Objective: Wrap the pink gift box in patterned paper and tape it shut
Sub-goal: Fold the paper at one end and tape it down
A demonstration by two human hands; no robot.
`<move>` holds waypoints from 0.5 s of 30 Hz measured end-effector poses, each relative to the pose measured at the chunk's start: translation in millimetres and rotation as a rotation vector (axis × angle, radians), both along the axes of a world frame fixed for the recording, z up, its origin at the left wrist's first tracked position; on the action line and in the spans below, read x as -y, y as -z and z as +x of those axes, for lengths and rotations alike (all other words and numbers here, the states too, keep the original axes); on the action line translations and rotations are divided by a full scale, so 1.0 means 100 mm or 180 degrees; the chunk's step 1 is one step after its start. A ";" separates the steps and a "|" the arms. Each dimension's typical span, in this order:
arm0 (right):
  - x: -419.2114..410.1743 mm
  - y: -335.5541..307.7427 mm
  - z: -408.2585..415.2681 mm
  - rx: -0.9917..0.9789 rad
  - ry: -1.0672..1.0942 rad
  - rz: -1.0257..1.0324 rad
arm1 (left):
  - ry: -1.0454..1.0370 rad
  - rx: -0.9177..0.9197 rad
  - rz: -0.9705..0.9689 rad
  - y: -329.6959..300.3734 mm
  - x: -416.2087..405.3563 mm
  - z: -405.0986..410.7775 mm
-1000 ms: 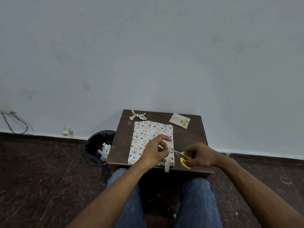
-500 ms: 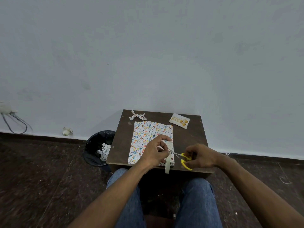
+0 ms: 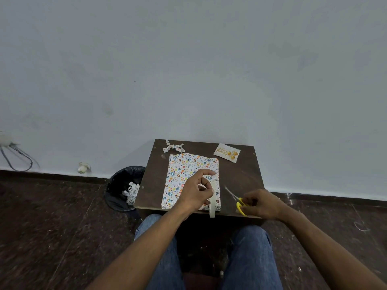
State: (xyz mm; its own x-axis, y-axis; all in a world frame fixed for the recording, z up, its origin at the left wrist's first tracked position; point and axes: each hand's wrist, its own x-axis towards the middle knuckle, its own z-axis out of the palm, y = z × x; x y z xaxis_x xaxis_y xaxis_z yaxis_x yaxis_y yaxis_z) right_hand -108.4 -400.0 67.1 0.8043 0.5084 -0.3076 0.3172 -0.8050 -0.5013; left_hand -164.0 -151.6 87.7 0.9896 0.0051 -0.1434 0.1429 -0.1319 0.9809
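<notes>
1. The worktop [image 3: 238, 181] is a small, dark brown, square surface standing against a pale wall.
2. A parcel [image 3: 184, 170] wrapped in patterned paper lies flat on its middle, reaching to the near edge.
3. A twisted scrap of patterned paper [image 3: 173, 146] lies at the far left corner.
4. A birthday card [image 3: 227, 152] lies at the far right.
5. Yellow-handled scissors [image 3: 236, 198] rest on the near right part, blades pointing far-left.

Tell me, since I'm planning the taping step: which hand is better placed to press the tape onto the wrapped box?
Left. The left hand is already over the wrapped box, pinching the tape strip. The right hand is off to the side on the table, occupied with the yellow scissors.
</notes>
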 end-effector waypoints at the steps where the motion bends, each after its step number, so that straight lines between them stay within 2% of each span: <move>1: 0.03 0.05 0.00 0.0124 0.0217 -0.0133 | -0.0002 -0.0002 -0.0004 0.00 0.00 0.00; 3: 0.05 0.12 -0.01 0.0204 0.0684 -0.0438 | -0.0002 -0.0009 -0.0008 -0.01 0.01 0.00; 7: 0.00 0.23 -0.01 -0.0051 0.1304 -0.0758 | -0.0017 -0.0025 -0.0050 -0.02 0.04 -0.01; 15: -0.14 0.33 -0.01 -0.0575 0.2188 -0.0449 | -0.0104 0.0135 -0.0009 0.01 0.07 -0.03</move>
